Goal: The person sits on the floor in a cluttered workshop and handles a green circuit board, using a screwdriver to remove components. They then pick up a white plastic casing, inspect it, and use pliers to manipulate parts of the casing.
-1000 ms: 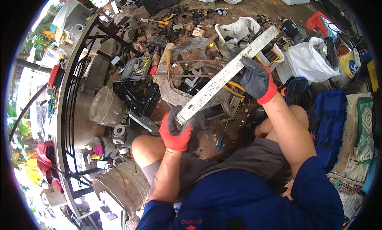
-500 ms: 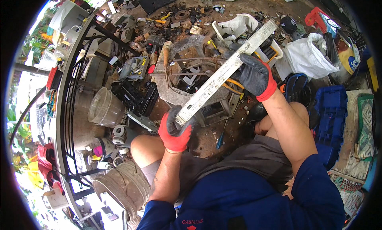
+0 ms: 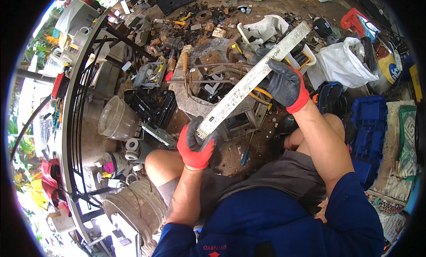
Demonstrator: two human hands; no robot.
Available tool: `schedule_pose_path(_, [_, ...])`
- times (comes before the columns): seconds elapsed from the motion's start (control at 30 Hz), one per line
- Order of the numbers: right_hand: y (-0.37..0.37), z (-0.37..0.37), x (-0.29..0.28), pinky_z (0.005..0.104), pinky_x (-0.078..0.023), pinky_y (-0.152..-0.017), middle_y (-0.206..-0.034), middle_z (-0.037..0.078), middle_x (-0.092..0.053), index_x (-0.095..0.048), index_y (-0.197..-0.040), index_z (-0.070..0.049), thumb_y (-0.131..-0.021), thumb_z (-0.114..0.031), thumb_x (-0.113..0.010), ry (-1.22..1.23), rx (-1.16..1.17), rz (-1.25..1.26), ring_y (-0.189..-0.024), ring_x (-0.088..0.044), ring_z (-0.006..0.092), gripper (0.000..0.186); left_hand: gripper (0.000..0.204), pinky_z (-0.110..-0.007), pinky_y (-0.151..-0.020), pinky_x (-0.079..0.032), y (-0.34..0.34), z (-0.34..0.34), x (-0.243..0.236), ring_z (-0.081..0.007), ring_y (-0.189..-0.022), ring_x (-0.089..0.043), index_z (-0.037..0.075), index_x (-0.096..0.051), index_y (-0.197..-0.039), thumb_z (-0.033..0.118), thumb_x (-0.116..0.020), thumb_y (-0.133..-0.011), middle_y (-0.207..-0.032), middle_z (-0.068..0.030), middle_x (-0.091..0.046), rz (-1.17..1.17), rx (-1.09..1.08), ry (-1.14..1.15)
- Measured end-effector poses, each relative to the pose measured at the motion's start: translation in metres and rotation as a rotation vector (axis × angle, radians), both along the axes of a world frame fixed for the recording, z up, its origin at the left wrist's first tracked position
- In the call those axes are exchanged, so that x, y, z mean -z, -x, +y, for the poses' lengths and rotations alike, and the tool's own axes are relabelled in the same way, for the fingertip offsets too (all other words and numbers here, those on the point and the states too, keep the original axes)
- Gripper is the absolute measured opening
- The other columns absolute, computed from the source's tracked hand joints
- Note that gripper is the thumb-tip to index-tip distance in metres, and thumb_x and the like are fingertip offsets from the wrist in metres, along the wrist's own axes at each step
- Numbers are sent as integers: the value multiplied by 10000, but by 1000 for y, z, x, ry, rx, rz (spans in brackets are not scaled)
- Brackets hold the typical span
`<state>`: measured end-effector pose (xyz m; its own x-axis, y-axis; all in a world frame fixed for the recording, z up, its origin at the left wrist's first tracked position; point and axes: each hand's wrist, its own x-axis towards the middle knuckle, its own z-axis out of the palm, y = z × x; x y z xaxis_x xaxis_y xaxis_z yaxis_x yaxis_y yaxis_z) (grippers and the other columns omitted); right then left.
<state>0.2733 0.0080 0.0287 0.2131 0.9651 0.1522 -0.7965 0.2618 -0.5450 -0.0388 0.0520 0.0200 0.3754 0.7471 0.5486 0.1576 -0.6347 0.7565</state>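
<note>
A long, narrow white lighting ballast [image 3: 242,89] with printing on its face is held slantwise in front of me, its far end up to the right. My left hand [image 3: 196,147], in a black and red work glove, is closed around the near end, beside a row of small terminals. My right hand [image 3: 288,86], gloved alike, grips the ballast past its middle, with the fingers partly hidden beneath it. Under the ballast is a grey, worn work block [image 3: 194,107] with metal scraps on it. A hammer with a wooden handle [image 3: 185,61] rests at its left side.
Scrap and tools litter the dirt floor. A screwdriver [image 3: 245,157] lies near my legs. A white plastic bag [image 3: 346,63] and a blue tool case [image 3: 367,135] are on the right. Clear tubs [image 3: 119,119] and a black metal rack [image 3: 71,123] stand on the left.
The ballast has tilted slightly, and its printed face looks brighter now. Both hands keep their hold in nearly the same place.
</note>
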Motion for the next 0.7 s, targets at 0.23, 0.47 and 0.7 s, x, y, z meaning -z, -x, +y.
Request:
schedule_pose_path(0.23, [1,0,-1,472,-555,-942,-1255,186,-633,-510,-1369,9,-962,-184,-556,-5,13,-30,-1123,-639,298,453,562,-378,-919,-499,4,1,4,-299,-1010,-656,-74,-619,-1173,87,-782,-660,-1110,-213,-673,19,15,13])
schedule_pose_path(0.47, [2,-1,-3,477,-551,-945,-1257,190,-632,-510,-1367,11,-958,-179,-561,-9,15,-26,-1125,-639,300,454,579,-382,-938,-494,5,2,8,-298,-1040,-649,-78,-611,-1183,95,-777,-655,-1130,-215,-666,0,35,33])
schedule_pose_path(0.7, [0,0,0,484,-554,-943,-1258,194,-629,-509,-1367,7,-958,-174,-561,-7,-6,-20,-1119,-640,313,450,554,-376,-919,-499,2,2,6,-295,-1013,-655,-78,-615,-1172,89,-776,-669,-1101,-211,-667,-12,40,70])
